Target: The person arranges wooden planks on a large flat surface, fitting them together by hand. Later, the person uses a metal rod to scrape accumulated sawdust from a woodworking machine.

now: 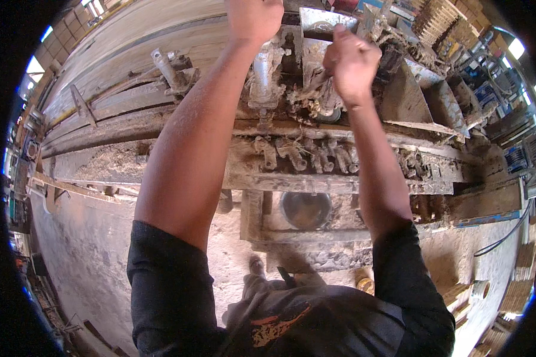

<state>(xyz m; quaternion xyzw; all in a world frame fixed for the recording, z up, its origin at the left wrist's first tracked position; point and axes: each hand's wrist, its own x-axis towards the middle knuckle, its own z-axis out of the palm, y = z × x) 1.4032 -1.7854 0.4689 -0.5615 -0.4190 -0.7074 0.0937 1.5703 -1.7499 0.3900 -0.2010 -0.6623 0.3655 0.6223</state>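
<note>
Both my arms reach forward over a long, dusty machine (315,128). My left hand (255,19) is cut off by the top edge, above a grey metal cylinder (265,71); its fingers are mostly out of sight. My right hand (352,62) is closed, slightly blurred, with the thumb on top. Whatever lies in its fingers, if anything, is hidden. Behind that hand stands a worn metal box-like housing (312,56). Below it is a round metal part (327,113) caked with debris. A row of several dirty metal fittings (292,156) runs along the machine's near side.
A round, dark-rimmed container (305,209) sits low in the frame before me. Sheet-metal chutes (425,101) stand to the right. Another cylinder (164,66) leans at the left, beside a long wooden surface (119,44). A black cable (509,232) hangs at the right.
</note>
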